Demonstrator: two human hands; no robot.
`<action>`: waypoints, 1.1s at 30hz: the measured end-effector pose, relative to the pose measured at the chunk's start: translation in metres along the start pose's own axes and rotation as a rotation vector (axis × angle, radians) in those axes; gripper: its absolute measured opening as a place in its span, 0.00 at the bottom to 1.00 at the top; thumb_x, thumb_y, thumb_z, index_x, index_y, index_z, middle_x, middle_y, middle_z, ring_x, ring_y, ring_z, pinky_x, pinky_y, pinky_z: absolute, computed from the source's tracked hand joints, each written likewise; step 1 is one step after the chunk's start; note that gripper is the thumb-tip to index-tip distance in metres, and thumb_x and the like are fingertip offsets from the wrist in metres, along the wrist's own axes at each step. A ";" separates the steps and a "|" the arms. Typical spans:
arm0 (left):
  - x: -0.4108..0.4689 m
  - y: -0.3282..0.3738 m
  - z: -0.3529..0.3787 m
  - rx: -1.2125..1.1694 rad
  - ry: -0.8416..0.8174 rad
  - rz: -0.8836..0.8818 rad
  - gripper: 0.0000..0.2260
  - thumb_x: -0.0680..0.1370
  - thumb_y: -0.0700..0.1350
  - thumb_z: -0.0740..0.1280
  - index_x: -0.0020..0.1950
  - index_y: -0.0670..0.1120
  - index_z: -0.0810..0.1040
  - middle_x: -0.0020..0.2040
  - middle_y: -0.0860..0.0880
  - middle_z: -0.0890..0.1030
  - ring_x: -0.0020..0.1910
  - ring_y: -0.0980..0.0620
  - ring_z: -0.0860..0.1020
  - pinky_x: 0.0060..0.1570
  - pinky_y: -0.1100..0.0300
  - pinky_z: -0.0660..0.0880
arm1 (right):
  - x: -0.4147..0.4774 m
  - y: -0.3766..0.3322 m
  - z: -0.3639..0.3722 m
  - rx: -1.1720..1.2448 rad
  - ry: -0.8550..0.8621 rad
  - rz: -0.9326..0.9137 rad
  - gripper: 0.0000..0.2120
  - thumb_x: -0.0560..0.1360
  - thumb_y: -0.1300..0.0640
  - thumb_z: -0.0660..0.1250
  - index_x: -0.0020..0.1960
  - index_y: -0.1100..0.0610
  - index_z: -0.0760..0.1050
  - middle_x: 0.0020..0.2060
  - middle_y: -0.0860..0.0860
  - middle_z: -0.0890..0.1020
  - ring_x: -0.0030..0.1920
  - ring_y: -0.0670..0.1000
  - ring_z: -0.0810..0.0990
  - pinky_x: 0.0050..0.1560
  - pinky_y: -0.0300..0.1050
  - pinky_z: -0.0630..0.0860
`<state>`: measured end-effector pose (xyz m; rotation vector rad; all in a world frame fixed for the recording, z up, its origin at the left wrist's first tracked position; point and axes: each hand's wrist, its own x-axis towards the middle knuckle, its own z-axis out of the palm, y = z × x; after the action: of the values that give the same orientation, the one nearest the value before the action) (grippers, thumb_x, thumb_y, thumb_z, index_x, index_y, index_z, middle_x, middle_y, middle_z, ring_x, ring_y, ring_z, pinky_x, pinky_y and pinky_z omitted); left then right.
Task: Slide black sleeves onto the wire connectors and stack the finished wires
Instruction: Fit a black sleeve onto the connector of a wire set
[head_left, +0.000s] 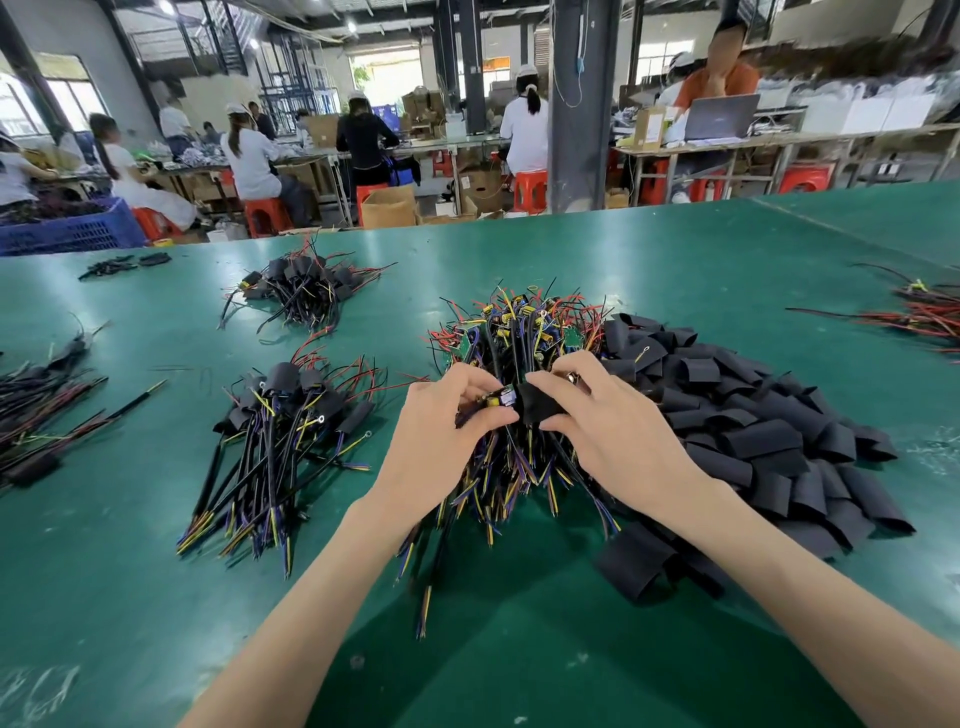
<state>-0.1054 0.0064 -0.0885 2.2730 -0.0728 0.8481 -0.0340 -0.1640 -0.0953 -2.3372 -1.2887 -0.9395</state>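
Up on the green table mat, above the heap of coloured wires, right hand gripped a short black tube sleeve. Left hand pinched the small yellow-and-blue wire connector just left of it, sleeve mouth facing it.

Left hand, right hand: bare, slender, fingers long. Nails short, plain. Left forearm, right forearm: bare to frame edge, wrists narrow. Small shiny bit at right index finger, ring or wire part: cannot tell.
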 end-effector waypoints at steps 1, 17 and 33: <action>0.000 0.000 -0.001 -0.007 -0.008 0.003 0.09 0.70 0.40 0.74 0.49 0.42 0.79 0.39 0.63 0.77 0.42 0.73 0.73 0.44 0.81 0.62 | 0.000 0.000 0.000 0.023 -0.015 0.013 0.19 0.69 0.59 0.74 0.58 0.59 0.76 0.50 0.56 0.76 0.34 0.56 0.78 0.33 0.47 0.76; -0.003 -0.002 -0.003 -0.077 -0.038 -0.058 0.10 0.74 0.38 0.70 0.54 0.46 0.79 0.43 0.61 0.80 0.44 0.72 0.75 0.49 0.78 0.66 | 0.000 -0.003 -0.004 0.034 -0.056 0.081 0.20 0.68 0.62 0.75 0.58 0.57 0.75 0.51 0.55 0.75 0.33 0.54 0.79 0.28 0.43 0.72; -0.005 0.003 -0.003 -0.092 -0.046 -0.053 0.10 0.74 0.37 0.70 0.52 0.50 0.79 0.45 0.53 0.82 0.45 0.63 0.75 0.48 0.78 0.66 | -0.002 0.002 -0.003 0.089 -0.075 0.084 0.21 0.69 0.62 0.74 0.59 0.60 0.74 0.52 0.56 0.73 0.36 0.52 0.78 0.27 0.47 0.76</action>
<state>-0.1111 0.0052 -0.0883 2.1986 -0.0708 0.7502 -0.0348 -0.1679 -0.0949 -2.3586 -1.2234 -0.7596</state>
